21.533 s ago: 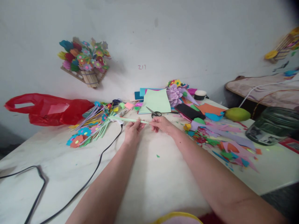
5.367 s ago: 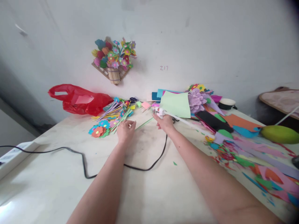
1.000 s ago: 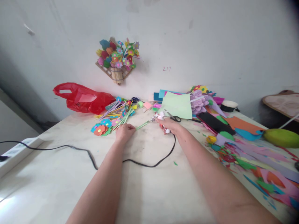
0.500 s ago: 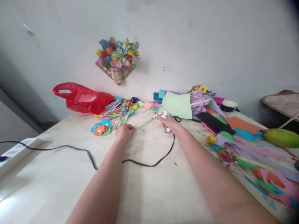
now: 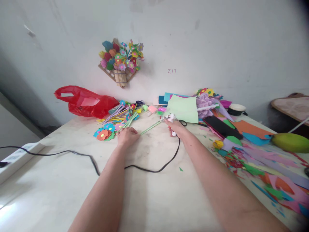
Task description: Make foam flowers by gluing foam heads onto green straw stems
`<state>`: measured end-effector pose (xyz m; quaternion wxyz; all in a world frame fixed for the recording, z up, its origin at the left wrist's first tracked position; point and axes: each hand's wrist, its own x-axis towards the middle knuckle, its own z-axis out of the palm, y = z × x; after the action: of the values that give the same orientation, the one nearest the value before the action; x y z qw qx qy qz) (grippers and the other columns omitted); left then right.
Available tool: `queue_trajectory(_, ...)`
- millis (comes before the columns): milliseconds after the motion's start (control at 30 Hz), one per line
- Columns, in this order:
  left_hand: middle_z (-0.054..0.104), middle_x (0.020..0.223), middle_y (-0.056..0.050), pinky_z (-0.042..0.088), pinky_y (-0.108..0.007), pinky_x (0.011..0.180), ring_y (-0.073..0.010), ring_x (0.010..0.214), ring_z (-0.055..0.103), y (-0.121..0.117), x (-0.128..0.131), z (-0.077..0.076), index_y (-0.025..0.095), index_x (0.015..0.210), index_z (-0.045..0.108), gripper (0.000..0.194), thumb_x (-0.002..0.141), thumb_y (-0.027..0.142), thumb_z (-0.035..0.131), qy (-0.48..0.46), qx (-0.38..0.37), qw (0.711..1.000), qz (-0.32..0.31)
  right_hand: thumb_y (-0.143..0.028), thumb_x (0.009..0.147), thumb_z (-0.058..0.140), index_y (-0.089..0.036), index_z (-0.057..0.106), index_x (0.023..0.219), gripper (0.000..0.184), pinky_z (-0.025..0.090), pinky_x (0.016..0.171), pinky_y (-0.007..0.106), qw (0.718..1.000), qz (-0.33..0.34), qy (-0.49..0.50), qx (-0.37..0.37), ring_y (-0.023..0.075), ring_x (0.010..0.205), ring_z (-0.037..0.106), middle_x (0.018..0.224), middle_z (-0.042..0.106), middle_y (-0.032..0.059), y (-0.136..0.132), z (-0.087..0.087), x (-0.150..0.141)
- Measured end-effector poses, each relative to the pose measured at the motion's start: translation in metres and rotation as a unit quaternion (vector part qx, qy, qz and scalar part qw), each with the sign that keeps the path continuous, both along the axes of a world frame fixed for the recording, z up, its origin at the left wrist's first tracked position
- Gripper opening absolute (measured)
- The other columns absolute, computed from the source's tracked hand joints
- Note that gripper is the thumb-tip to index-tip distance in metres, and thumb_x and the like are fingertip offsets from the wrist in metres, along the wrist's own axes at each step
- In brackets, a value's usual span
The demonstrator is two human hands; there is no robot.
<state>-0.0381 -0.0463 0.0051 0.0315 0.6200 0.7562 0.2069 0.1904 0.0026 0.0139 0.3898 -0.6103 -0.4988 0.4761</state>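
My right hand (image 5: 177,126) is closed around a white glue gun (image 5: 172,118), its metal nozzle pointing left and its black cord (image 5: 166,167) trailing down and across the table. From my left hand (image 5: 127,136), whose fingers are pinched together, a thin light-green stick (image 5: 150,128) runs up to the nozzle. The stick's far end meets the nozzle tip, though I cannot make out the contact. Just behind my left hand lie more pale green sticks (image 5: 131,119) and several foam flowers (image 5: 104,134).
A red plastic bag (image 5: 91,104) lies at the back left; a white power strip (image 5: 16,159) is at the left edge. On the right are a light-green sheet (image 5: 182,109), a black phone (image 5: 222,127), coloured scraps (image 5: 272,190) and a yellow-green oval object (image 5: 291,142). A flower basket (image 5: 120,77) hangs on the wall.
My left hand has shifted slightly left with the green stick. The glue gun in my right hand has moved a little to the right along it.
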Motion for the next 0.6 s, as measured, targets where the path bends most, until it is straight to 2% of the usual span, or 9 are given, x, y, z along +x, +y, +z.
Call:
queue_trajectory(233, 0.065, 0.095, -0.004, 0.027, -0.045, 0.093, -0.0284, 0.103, 0.047, 0.0011, -0.0024, -0.0010, 0.027, 0.068, 0.067, 0.015, 0.059, 0.028, 0.056, 0.003, -0.020, 1.000, -0.004, -0.049, 0.075, 0.054, -0.017, 0.044, 0.063, 0.035, 0.042, 0.033, 0.022, 1.000, 0.007, 0.000, 0.005, 0.0078, 0.035, 0.040, 0.043, 0.042, -0.0037, 0.0024, -0.0032, 0.0014)
queue_trajectory(600, 0.066, 0.093, -0.004, 0.026, -0.046, 0.095, -0.0288, 0.103, 0.049, 0.0018, -0.0030, -0.0031, 0.026, 0.066, 0.067, 0.013, 0.059, 0.028, 0.057, -0.007, -0.003, 1.000, -0.004, -0.053, 0.072, 0.057, -0.016, 0.046, 0.064, 0.039, 0.042, 0.034, 0.023, 0.999, 0.028, -0.020, 0.008, 0.0080, 0.034, 0.040, 0.042, 0.043, -0.0040, 0.0054, -0.0071, 0.0011)
